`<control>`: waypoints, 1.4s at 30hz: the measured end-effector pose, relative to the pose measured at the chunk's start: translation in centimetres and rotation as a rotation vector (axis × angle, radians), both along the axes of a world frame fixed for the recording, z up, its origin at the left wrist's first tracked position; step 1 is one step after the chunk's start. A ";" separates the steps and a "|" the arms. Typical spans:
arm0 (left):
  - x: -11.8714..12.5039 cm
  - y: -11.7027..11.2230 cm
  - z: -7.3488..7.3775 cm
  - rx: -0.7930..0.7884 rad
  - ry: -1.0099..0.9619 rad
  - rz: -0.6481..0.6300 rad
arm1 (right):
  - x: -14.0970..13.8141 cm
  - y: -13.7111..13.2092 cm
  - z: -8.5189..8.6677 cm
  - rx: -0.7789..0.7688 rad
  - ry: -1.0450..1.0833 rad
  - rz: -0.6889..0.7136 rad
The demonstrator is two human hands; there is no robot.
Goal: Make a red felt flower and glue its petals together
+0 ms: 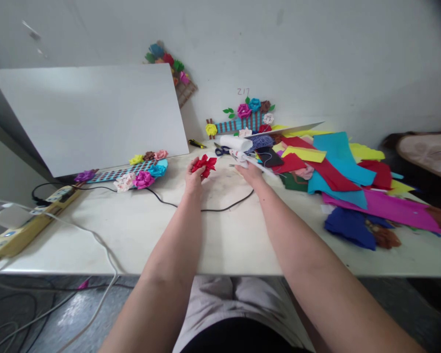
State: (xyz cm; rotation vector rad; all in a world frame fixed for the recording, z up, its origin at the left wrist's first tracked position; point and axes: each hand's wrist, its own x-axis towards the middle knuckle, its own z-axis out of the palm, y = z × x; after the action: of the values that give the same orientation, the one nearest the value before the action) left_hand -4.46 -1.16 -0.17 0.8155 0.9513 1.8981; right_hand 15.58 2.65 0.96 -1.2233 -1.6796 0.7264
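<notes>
My left hand (pixel 194 179) pinches a red crepe-paper flower (pixel 206 165) above the table, left of the middle. To its right, my right hand (pixel 250 175) is closed around a white glue gun (pixel 239 157); a pale glue stick (pixel 262 169) sticks out from it toward the right. A black cord (pixel 224 210) loops across the table to the right hand. Just beyond the glue gun lie dark-handled scissors (pixel 222 150), a white roll (pixel 235 142) and a bundle of purple-blue cord (pixel 260 142). The fingertips of my right hand are partly hidden.
Coloured crepe paper (pixel 341 166) is heaped on the right. A flower-trimmed woven piece (pixel 128 172) lies at left, before a white board (pixel 91 117). Another decorated piece (pixel 238 125) leans on the wall. A yellow cutter (pixel 196 143) and a power strip (pixel 25 228) are on the table (pixel 235 250).
</notes>
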 end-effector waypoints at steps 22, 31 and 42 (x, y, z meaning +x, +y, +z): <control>-0.1 0.5 -0.6 0.099 -0.156 -0.086 | -1.9 -1.4 -0.1 0.110 -0.915 -0.028; 0.5 0.6 -0.5 0.107 -0.088 -0.128 | -2.8 -1.6 -0.2 0.157 -0.987 0.023; 1.6 -0.1 0.0 0.089 0.008 -0.152 | -2.7 -1.8 -0.4 0.232 -0.926 -0.032</control>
State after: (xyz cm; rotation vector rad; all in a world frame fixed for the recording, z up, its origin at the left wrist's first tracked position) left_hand -2.89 -1.27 -0.15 0.9221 0.7919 1.8166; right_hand 12.91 0.89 0.56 -1.5179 -2.3762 -0.1207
